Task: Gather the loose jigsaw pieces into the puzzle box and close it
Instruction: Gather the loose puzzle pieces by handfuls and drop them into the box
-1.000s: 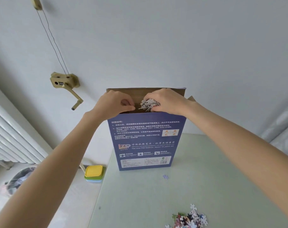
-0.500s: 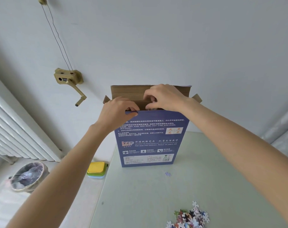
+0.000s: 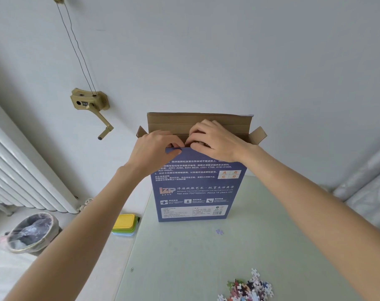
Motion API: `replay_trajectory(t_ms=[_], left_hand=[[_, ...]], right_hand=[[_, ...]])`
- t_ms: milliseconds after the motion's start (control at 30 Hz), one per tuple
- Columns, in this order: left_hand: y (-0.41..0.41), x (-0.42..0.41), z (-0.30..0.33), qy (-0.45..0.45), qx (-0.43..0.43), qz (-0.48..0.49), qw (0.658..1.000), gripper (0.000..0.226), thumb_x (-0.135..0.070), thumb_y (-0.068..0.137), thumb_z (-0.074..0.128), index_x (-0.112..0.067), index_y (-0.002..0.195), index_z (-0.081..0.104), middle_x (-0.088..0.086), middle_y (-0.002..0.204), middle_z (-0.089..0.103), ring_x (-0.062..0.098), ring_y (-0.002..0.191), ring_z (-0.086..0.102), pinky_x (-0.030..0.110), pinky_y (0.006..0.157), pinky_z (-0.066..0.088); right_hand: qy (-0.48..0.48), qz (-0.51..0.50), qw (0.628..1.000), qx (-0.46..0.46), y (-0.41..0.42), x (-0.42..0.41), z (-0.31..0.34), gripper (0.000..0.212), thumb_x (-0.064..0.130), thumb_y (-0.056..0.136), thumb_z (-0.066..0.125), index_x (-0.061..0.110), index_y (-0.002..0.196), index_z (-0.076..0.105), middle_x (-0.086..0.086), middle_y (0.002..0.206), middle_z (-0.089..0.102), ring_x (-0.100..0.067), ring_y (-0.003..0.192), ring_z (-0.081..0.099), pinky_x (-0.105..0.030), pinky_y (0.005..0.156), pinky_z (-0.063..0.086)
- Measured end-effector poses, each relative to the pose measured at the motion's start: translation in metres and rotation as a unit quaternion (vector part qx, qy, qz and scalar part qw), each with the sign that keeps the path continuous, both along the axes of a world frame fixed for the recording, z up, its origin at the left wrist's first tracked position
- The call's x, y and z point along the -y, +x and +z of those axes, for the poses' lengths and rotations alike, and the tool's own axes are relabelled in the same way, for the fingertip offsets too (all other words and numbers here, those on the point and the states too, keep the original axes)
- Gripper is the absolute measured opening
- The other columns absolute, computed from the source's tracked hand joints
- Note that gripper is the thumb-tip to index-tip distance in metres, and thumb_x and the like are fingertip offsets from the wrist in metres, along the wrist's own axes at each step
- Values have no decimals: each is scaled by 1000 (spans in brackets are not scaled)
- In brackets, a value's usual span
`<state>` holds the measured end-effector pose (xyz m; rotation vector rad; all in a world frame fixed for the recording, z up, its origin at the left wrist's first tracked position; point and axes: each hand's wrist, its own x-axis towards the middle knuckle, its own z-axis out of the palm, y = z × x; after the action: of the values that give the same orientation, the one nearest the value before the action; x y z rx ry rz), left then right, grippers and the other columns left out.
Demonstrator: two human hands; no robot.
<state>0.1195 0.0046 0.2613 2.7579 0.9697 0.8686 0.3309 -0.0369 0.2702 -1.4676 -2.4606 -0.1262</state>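
Both hands sit mid-frame at the upright box (image 3: pixel 193 187)'s open top: left hand (image 3: pixel 156 148) pinches its front edge, seemingly steadying it, right hand (image 3: pixel 213 137) curled inside, contents unseen; pieces (image 3: pixel 247 287) remain lower right.

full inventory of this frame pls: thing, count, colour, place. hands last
puzzle box: 1, blue with brown flaps, upright at the table's far edge, top open
loose jigsaw pieces: a pile, mixed colours, near right of the table
single jigsaw piece: 1, pale lilac, on the table just in front of the box
table: 1, pale green
containers: a stack, yellow on top, left of the table
bin: 1, plastic-lined, on the floor at left
radiator: 1, white, left wall
hand crank: 1, tan, on the wall with cords
left hand: pinches the box's front top edge
right hand: fingers curled into the box opening; contents hidden
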Motion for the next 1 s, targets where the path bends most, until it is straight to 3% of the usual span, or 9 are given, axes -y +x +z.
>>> replay_trajectory(t_ms=[200,367,500,600,667,733,833,933,1000], left_hand=[[2,4,-5,45,15,22,999,11,-26,82,66,-26,93,70,-11,86,66,15,84,57,23,60,39],[7,47,-25,145,147,-17,978,14,-22,87,58,-20,91,71,-10,80,67,12,79,57,20,57,44],[23,97,-83,78,165,-86,979,15,-17,86,56,-16,89,71,-8,74,66,13,69,57,22,56,46],[45,121,-140,-75,71,-92,990,19,-23,86,54,-19,95,70,-8,81,67,13,76,60,30,61,53],[62,128,-176,-196,-17,-86,977,24,-25,86,53,-23,106,66,-7,95,68,14,88,60,34,72,54],[78,129,-206,-261,-88,-68,959,30,-22,87,54,-26,117,61,-5,113,63,15,100,59,31,85,51],[102,128,-249,-303,-190,-40,933,42,-22,89,53,-24,130,49,-3,135,50,17,121,48,28,97,40],[116,125,-285,-305,-317,-39,897,59,-33,93,49,-17,145,27,2,154,20,20,141,20,36,111,27],[123,122,-299,-299,-350,-27,888,63,-42,96,40,-14,148,19,3,157,8,20,144,7,39,114,19]], right_hand=[[54,-32,989,-137,10,38,-7,23,13,93,52,14,112,64,0,117,61,-12,111,52,-24,98,38],[145,-108,958,-222,13,116,-43,21,15,93,49,12,100,68,4,94,70,-11,85,63,-23,75,49],[39,-213,942,-258,25,181,-112,20,21,91,50,16,96,68,7,86,71,-11,76,67,-33,68,53],[-106,-284,922,-240,44,217,-172,17,14,91,53,18,100,68,5,97,70,-15,87,66,-35,79,52],[-194,-324,899,-221,57,240,-207,23,14,92,52,19,110,64,5,111,65,-15,104,60,-31,90,46],[-257,-353,877,-199,64,260,-232,29,16,93,49,17,121,58,2,124,58,-16,117,52,-31,99,38],[-309,-387,847,-192,66,289,-264,35,20,95,48,16,130,50,0,134,50,-16,124,44,-31,106,32],[-338,-389,830,-214,58,307,-289,37,20,95,48,19,132,47,1,137,48,-14,127,43,-30,108,32],[-334,-395,826,-226,54,309,-298,42,22,94,49,21,135,43,0,142,43,-17,132,36,-33,111,27]])
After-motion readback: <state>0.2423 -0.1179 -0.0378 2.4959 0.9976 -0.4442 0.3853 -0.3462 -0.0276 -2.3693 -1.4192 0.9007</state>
